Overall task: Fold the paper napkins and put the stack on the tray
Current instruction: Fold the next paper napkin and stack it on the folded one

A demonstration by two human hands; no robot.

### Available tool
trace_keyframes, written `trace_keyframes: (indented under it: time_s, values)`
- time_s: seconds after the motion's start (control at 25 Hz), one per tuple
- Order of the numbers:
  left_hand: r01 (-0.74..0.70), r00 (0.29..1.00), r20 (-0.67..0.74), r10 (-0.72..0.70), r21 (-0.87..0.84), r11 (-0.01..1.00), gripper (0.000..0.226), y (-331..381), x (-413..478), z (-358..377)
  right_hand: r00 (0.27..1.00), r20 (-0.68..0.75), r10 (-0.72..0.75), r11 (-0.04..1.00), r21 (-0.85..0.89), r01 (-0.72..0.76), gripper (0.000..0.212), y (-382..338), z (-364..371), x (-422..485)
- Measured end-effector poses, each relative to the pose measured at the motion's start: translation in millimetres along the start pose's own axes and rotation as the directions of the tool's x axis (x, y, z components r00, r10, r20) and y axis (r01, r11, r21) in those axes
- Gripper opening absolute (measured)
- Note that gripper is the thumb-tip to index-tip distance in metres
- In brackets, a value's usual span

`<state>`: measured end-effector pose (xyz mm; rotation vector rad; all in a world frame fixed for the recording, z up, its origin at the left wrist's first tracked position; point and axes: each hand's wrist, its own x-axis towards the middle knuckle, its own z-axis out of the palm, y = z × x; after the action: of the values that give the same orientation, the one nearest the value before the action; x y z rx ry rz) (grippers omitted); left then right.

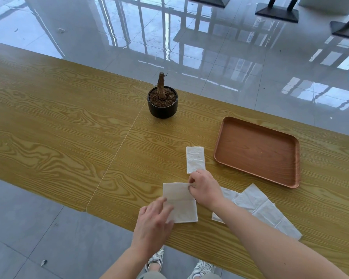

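A black pot (162,109) with a bare stump is set at the far edge of the wooden surface (69,117). A brown tray (256,152) is placed to the right, with a folded napkin (195,160) just left of it. Loose napkins (264,206) are partly covered by the right forearm. The part-folded napkin (181,204) is pinched at its upper right edge by the curled right hand (205,188). Its lower left is touched by the left hand (153,222), whose fingers are held nearly straight.
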<state>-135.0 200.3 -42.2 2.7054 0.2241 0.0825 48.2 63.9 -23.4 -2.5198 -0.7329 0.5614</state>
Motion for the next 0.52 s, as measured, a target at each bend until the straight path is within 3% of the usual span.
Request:
trace_keyframes:
  time_s: [0.08, 0.16, 0.32, 0.52]
  values:
    - [0.28, 0.953, -0.048, -0.299, -0.237, 0.93, 0.048, 4.5, 19.8, -6.8, 1.0, 0.011, -0.014, 1.0, 0.023, 0.014, 0.005, -1.0, -1.8, -7.2]
    - [0.438, 0.882, -0.014, -0.472, -0.349, 0.828, 0.051, 3.7, 43.9, -15.2, 0.999, 0.015, -0.032, 0.999, 0.042, 0.032, 0.006, -1.3, -2.4, -16.3]
    - [0.307, 0.946, -0.035, -0.322, -0.222, 0.926, 0.007, 1.9, 53.5, -26.6, 1.0, 0.001, -0.028, 0.991, 0.134, 0.028, 0.006, 0.5, -1.6, -32.6]
    - [0.068, 0.996, -0.06, -0.072, -0.061, 0.996, 0.015, 6.8, 26.2, -20.7, 0.997, 0.023, -0.076, 0.993, 0.092, 0.073, 0.01, 4.7, 4.3, -50.0]
